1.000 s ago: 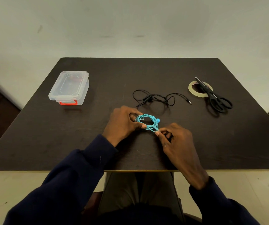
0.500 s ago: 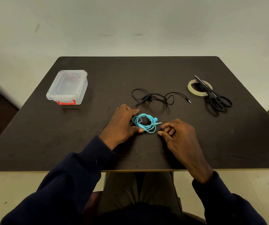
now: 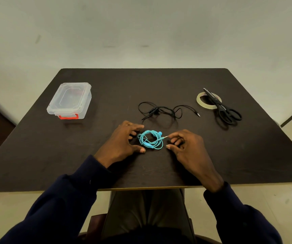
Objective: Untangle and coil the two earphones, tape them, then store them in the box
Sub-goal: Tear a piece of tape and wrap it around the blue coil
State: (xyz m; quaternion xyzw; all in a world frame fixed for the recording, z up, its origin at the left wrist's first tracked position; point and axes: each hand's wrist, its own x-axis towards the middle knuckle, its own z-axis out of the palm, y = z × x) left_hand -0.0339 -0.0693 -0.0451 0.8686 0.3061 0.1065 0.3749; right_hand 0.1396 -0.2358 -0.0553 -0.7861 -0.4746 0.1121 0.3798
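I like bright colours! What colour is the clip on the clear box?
Red; the latch on the clear box shows best in the head view.

You wear a dark navy top with long sleeves and plain cuffs: left sleeve [image 3: 65, 201] at 7 o'clock, right sleeve [image 3: 235, 215] at 5 o'clock. Dark trousers [image 3: 147, 208] show at 6 o'clock. Your left hand [image 3: 122, 141] and right hand [image 3: 189, 148] are bare.

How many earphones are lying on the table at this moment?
2. The blue earphone lies coiled between the left hand and the right hand; the black earphone lies loose farther back, left of the tape roll. None seems hidden.
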